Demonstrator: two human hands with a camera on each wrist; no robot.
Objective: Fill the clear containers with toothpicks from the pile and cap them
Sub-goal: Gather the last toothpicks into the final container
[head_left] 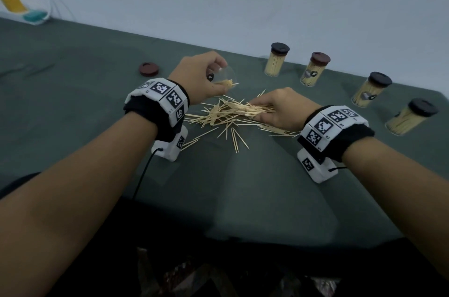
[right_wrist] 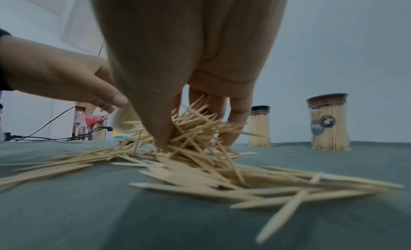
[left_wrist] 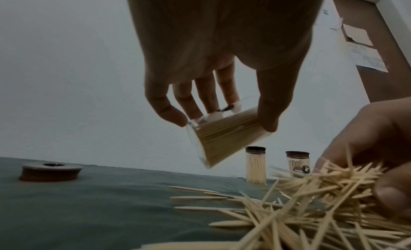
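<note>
Clear container (head_left: 224, 78), partly filled, is held tilted by curled left hand (head_left: 199, 75); toothpick pile (head_left: 226, 114) is pinched by right hand (head_left: 281, 107) on table (head_left: 73, 102).

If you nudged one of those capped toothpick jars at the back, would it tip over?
Probably tips fairly easily: the capped jar is tall and narrow on soft cloth. Packed full, it likely feels weighty. Once down, its round body would probably roll.

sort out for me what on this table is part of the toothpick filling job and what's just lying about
Part of the job:
- toothpick pile
- open container, tilted in the left hand
- right hand, gathering toothpicks
- loose cap
- four capped full containers, e.g.

Lying about:
- yellow object, far left corner
- cables
</note>
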